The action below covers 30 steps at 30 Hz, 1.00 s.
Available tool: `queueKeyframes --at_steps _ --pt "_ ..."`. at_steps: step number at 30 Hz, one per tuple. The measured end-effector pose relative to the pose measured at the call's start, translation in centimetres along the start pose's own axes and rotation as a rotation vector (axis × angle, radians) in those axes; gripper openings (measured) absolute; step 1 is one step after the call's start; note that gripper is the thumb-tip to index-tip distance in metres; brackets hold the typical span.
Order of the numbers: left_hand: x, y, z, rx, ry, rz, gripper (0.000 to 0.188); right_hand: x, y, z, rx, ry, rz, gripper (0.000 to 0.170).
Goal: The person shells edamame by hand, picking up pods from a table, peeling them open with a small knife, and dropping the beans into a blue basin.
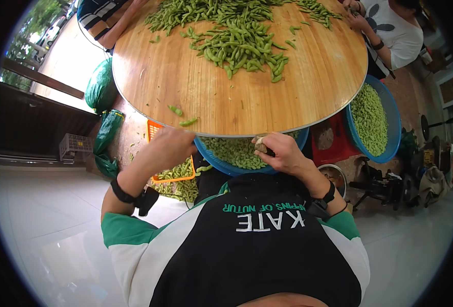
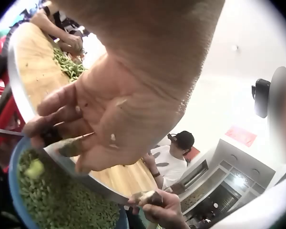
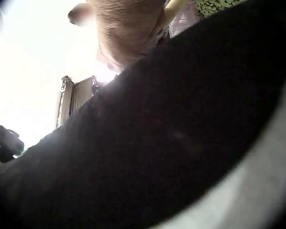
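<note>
In the head view the left hand (image 1: 172, 146) is blurred near the round wooden table's rim, close to two green pods (image 1: 188, 122). The left wrist view shows that hand (image 2: 109, 114) with loosely bent fingers and dark, greenish fingertips; a pale green bean (image 2: 34, 169) is in the air over the tub. My right hand (image 1: 283, 153) is at the rim above the blue tub (image 1: 211, 159) of shelled beans, its fingers curled, with pale and brown wrapping on the digits. No pod shows in it. Dark cloth hides much of the right wrist view, where part of the hand (image 3: 128, 31) appears.
A heap of pods (image 1: 241, 43) lies on the table (image 1: 308, 92). Two other people sit across it. Another blue tub of beans (image 1: 392, 120) is at the right, beside a red stool (image 1: 334, 140). An orange basket (image 1: 155, 128) and green bags (image 1: 101, 87) are at the left.
</note>
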<state>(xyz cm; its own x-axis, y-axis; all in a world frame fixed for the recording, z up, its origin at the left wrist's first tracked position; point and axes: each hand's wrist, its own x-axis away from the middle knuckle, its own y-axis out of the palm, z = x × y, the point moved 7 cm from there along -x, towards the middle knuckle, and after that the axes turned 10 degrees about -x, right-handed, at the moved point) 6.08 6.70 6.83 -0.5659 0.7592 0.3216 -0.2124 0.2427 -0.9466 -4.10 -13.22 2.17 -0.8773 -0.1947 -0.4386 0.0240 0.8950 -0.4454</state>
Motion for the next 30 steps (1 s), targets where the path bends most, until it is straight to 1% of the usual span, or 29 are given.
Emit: queueKeyframes --at_steps 2,4,6,7,9,10,12,13,15,16,18,19,21,22,24,29,30 --pt "-3.5 -1.2 -1.1 0.092 -0.008 0.236 0.021 -0.4 0.0 -0.1 0.033 0.024 -0.020 0.019" --pt "-7.9 -2.4 -1.8 0.195 -0.076 0.515 0.023 -0.4 0.1 -0.1 0.077 0.054 -0.033 0.019" --pt "-12.7 -1.6 -3.0 0.255 -0.188 0.618 0.025 0.0 -0.2 1.4 -0.055 0.250 0.049 0.017" --pt "-14.3 -1.3 -3.1 0.260 -0.186 0.623 0.025 0.1 -0.3 1.4 -0.048 0.250 0.047 0.017" --pt "-16.5 -0.5 -4.2 0.184 -0.346 0.609 0.025 0.5 -1.1 2.3 -0.283 0.362 0.149 0.020" --pt "-17.1 -0.1 -4.6 0.186 -0.345 0.611 0.025 0.5 -1.4 2.3 -0.280 0.362 0.149 0.020" --pt "-17.1 0.0 -5.3 0.316 -0.291 0.669 0.026 1.4 -0.9 3.6 -0.706 0.615 0.191 0.028" --pt "-16.6 0.0 -5.1 0.313 -0.290 0.666 0.026 1.2 -1.0 3.6 -0.709 0.615 0.192 0.028" --pt "-15.3 0.9 -4.4 0.711 -0.236 0.534 0.019 0.5 -0.9 4.1 -0.946 0.612 0.268 0.033" --pt "-14.2 0.6 -3.5 0.708 -0.234 0.526 0.019 0.1 -0.8 4.2 -0.952 0.615 0.274 0.033" --pt "-12.8 1.3 -0.1 1.290 -0.053 0.362 0.013 -0.7 -0.2 4.6 -1.092 0.623 0.312 0.033" --pt "-12.1 1.3 0.9 1.291 -0.050 0.356 0.013 -1.0 -0.1 4.6 -1.093 0.626 0.318 0.033" --pt "-11.2 1.6 3.4 1.463 0.065 0.268 0.008 -1.5 0.2 4.3 -1.192 0.594 0.297 0.032" --pt "-11.2 2.2 3.8 1.490 0.066 0.259 0.012 -1.4 0.2 4.5 -1.192 0.598 0.298 0.032" --pt "-10.9 2.6 4.5 1.506 0.052 0.246 0.012 -1.3 0.6 4.4 -1.283 0.579 0.235 0.041" --pt "-10.8 3.5 4.6 1.557 -0.009 0.219 0.012 -1.1 0.7 3.5 -1.269 0.561 0.217 0.040" --pt "-10.7 3.4 4.5 1.538 -0.005 0.247 0.012 -1.1 0.7 3.4 -1.257 0.559 0.213 0.040"
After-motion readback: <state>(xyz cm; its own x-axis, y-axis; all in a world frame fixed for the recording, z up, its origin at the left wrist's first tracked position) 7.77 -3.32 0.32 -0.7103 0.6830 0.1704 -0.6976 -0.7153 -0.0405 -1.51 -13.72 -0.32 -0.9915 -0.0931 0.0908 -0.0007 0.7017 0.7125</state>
